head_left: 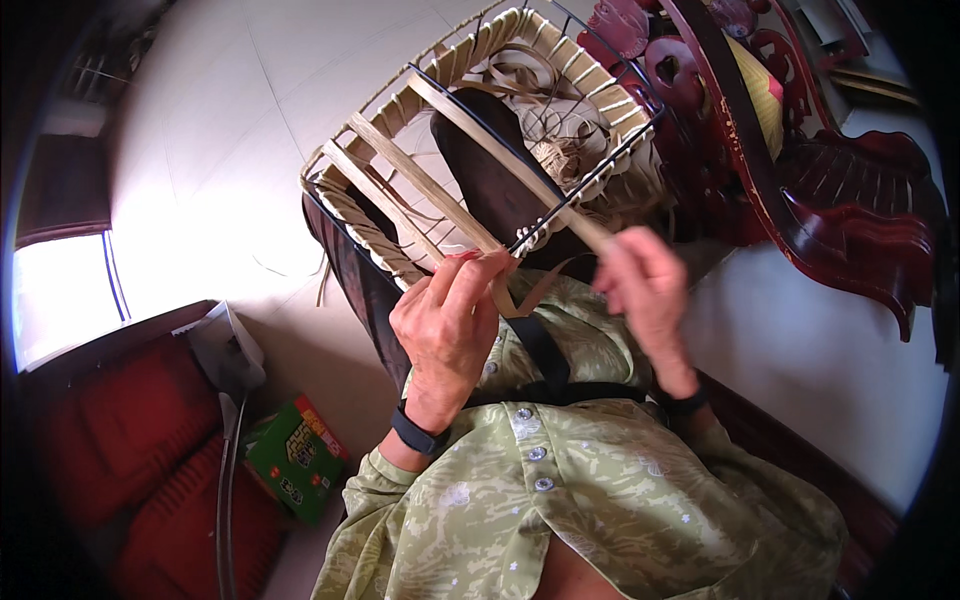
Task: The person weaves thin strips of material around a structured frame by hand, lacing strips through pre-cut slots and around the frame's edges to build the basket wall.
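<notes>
A rectangular black wire basket frame (546,222), its sides wrapped in tan strip and pale cord, rests across my lap. Several flat tan strips (432,182) run lengthwise over its opening. At the near edge of the frame, my left hand (448,312) is closed, pinching a tan strip against the wire; a loose strip end curls below its fingers. My right hand (645,290), a little smeared by motion, is closed on the near end of another tan strip (492,142) and draws it out past the frame's near right side.
Through the frame show a dark shoe or foot (480,150), loose strips and a ball of twine (557,158). A carved dark red wooden chair (740,130) stands at right. Red cushions (120,430) and a green box (297,460) lie at lower left.
</notes>
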The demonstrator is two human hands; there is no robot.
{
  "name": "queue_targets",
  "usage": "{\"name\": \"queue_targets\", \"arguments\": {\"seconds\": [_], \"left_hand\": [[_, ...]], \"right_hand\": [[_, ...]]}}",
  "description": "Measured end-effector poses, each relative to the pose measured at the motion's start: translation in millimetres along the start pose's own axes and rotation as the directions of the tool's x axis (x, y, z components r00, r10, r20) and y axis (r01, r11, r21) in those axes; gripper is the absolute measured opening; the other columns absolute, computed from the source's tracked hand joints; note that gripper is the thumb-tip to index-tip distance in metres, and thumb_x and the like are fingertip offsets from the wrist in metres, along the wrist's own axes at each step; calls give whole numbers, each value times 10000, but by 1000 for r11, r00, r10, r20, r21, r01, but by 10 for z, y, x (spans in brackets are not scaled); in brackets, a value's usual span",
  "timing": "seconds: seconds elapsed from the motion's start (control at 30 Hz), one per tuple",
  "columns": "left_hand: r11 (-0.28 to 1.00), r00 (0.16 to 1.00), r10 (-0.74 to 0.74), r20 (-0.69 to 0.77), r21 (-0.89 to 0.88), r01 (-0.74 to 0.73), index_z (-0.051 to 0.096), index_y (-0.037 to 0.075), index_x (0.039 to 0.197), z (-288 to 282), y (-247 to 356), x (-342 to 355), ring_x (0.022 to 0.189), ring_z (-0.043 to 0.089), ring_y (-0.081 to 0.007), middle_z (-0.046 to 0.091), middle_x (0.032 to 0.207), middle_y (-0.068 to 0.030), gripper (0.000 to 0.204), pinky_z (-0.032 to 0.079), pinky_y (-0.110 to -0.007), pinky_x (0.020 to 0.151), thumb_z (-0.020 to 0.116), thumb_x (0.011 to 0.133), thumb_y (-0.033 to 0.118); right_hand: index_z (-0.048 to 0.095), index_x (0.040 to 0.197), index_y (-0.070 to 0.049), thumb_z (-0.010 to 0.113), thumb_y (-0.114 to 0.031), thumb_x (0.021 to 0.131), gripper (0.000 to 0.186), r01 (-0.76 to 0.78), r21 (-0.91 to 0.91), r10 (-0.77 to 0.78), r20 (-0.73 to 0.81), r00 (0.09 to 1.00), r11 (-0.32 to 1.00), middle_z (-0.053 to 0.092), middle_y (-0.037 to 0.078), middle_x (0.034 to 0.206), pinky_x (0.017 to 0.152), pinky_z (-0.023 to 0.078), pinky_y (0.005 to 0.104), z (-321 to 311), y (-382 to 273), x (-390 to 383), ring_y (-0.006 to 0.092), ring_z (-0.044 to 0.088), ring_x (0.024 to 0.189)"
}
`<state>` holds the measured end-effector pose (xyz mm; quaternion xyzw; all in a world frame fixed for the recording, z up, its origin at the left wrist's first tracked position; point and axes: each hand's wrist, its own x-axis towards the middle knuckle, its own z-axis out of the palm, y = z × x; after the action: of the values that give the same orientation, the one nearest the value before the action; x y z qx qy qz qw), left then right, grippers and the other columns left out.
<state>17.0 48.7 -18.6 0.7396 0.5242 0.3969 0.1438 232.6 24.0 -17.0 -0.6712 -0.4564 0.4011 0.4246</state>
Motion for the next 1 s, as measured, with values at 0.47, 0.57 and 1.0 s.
{"name": "queue_targets", "arguments": {"seconds": [0.47, 0.57, 1.0], "left_hand": [[1000, 1000, -11, 18, -17, 12, 705, 154, 960, -2, 21, 25, 609, 636, -204, 672, 831, -19, 302, 502, -305, 556, 700, 721, -31], [1000, 1000, -17, 17, -22, 17, 703, 152, 958, -5, 25, 15, 611, 633, -204, 667, 825, -19, 309, 507, -310, 565, 688, 716, -39], [999, 1000, 7, -15, 35, -6, 707, 154, 952, -14, 5, -10, 586, 625, -201, 663, 822, -34, 246, 499, -303, 540, 709, 747, 17]], "right_hand": [[699, 1204, -131, 631, -189, 973, 247, 3, -308, 19, 70, 997, 951, 621, -10, 689, 499, 430, 263, -406, 158, -5, 50, 553, 575], [464, 1439, -77, 628, -153, 964, 508, 357, -347, -292, 226, 929, 867, 662, 125, 712, 503, 471, 356, 280, 23, -80, 191, 639, 562], [640, 867, -99, 670, -216, 924, 134, -275, 262, 288, -12, 958, 925, 569, -24, 601, 365, 288, 165, -209, -67, 47, 24, 491, 472]]}}
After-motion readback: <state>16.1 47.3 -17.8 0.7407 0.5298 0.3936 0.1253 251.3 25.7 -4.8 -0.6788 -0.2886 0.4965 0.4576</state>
